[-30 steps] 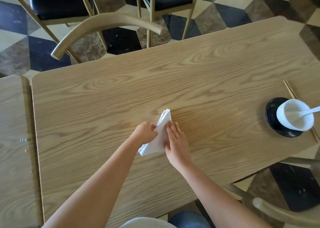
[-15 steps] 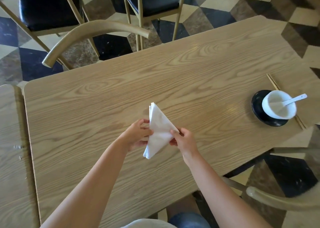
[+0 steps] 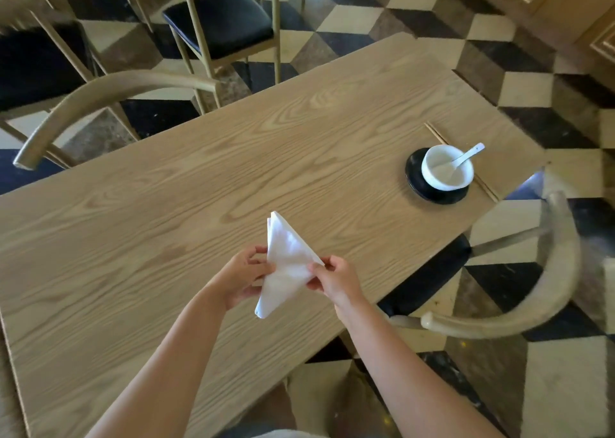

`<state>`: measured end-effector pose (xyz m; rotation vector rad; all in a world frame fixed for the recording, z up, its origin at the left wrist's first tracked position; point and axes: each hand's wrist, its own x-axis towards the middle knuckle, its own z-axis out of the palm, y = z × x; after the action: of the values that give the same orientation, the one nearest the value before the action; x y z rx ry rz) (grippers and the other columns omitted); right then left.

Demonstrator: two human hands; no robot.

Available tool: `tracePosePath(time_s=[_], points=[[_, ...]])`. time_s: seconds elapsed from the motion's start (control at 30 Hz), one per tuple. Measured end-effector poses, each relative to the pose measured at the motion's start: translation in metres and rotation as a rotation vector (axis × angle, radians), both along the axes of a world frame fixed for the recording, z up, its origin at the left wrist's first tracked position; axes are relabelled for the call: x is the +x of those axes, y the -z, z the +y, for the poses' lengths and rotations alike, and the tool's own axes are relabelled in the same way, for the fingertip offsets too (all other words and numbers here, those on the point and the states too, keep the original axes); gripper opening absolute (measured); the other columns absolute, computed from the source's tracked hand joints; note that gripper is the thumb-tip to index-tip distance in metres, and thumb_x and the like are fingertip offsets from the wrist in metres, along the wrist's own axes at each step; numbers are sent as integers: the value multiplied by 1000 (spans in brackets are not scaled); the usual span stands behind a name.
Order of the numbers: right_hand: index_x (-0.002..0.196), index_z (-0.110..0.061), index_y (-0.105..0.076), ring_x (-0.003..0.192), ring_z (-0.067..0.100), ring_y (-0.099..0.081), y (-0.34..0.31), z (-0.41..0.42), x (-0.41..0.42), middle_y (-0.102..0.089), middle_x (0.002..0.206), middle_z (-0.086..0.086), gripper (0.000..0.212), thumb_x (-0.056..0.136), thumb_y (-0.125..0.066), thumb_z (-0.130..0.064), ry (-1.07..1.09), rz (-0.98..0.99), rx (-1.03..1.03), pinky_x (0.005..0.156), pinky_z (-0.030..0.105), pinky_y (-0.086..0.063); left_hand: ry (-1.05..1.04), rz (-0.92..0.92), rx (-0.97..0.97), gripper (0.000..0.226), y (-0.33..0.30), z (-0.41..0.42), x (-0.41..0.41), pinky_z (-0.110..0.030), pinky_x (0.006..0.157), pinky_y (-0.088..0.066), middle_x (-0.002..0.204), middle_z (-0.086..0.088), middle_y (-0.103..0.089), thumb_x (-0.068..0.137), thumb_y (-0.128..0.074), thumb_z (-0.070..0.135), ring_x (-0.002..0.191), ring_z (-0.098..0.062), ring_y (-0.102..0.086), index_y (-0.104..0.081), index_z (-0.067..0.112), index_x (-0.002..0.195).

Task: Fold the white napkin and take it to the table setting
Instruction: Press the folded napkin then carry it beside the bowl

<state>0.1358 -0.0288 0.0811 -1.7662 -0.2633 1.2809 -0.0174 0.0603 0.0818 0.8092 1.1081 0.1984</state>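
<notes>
i have the napkin [image 3: 287, 266] folded to a triangle, lifted over the table's [image 3: 139, 238] near middle, left hand [image 3: 240, 278] and right hand [image 3: 334, 279] each pinching a side. next i carry it right toward the bowl [image 3: 447, 168], keeping folds together.

Two bare forearms enter from the lower edge; no sleeves, watch, rings or bracelets visible on either. Left hand [image 3: 241, 276] and right hand [image 3: 336, 279] ungloved, nails short and unpainted. At bottom centre, a strip of pale grey garment [image 3: 289, 433] and dark blue trousers [image 3: 246, 429].
</notes>
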Motion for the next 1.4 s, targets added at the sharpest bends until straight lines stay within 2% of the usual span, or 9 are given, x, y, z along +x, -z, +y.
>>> tracePosePath(time_s=[0.27,0.43,0.57,0.7,0.9,1.07,1.17,1.3,1.4], points=[[95,-5,-62,74,21,-67,-21,-81,54,-67,91,13,14,81,-62,-5,5,36,56,74,32,-58,48,-7,63,28,-20,-72,56,-32,67,-56,96,-7,-62,88,-55,-2,81,-18,-62,-54,12,114],[104,0,-60,78,21,-67,-32,-156,113,-65,89,10,18,87,-55,-2,-25,9,80,66,27,-59,-5,-18,105,27,-31,-155,112,-27,60,-56,97,-9,-65,88,-56,0,82,-19,-64,-55,10,113],[104,-10,-56,84,22,-67,-44,-217,160,-62,100,11,18,87,-57,-4,-31,-61,73,68,31,-59,3,-38,125,30,-37,-224,150,-27,65,-56,101,-9,-68,88,-57,3,84,-18,-66,-57,11,116],[101,-13,-56,86,25,-68,-56,-248,205,-63,103,13,18,84,-60,-7,-46,-61,77,67,31,-59,33,-128,118,24,-55,-255,185,-28,66,-57,82,-1,-73,89,-54,-1,73,-13,-69,-62,12,107],[101,-10,-59,88,25,-67,-74,-242,268,-65,102,14,16,86,-63,-12,-16,-92,138,70,34,-59,35,-183,195,28,-83,-251,245,-32,70,-57,89,-6,-69,87,-57,-2,76,-17,-66,-61,11,111],[103,-2,-58,83,23,-69,-101,-212,329,-68,95,16,18,86,-61,-7,0,-49,243,68,28,-58,-34,-169,309,31,-93,-222,308,-34,73,-57,102,-8,-70,87,-59,1,94,-21,-68,-60,11,116],[100,-2,-60,81,21,-69,-113,-189,365,-67,93,15,16,85,-62,-5,19,-73,254,69,30,-57,-42,-195,335,29,-103,-201,346,-31,72,-57,99,-5,-72,88,-56,0,94,-19,-68,-62,17,112],[99,-2,-59,71,14,-65,-129,-155,418,-64,90,12,16,84,-58,3,24,-186,254,52,16,-50,-99,-249,339,30,-112,-179,403,-27,66,-55,83,2,-72,87,-56,-3,86,-16,-69,-66,20,103],[102,-3,-61,70,12,-63,-132,-130,460,-64,89,9,19,84,-57,3,0,-257,253,51,14,-48,-163,-243,331,28,-113,-162,444,-25,64,-55,79,-4,-67,86,-56,-4,79,-16,-68,-68,19,95]])
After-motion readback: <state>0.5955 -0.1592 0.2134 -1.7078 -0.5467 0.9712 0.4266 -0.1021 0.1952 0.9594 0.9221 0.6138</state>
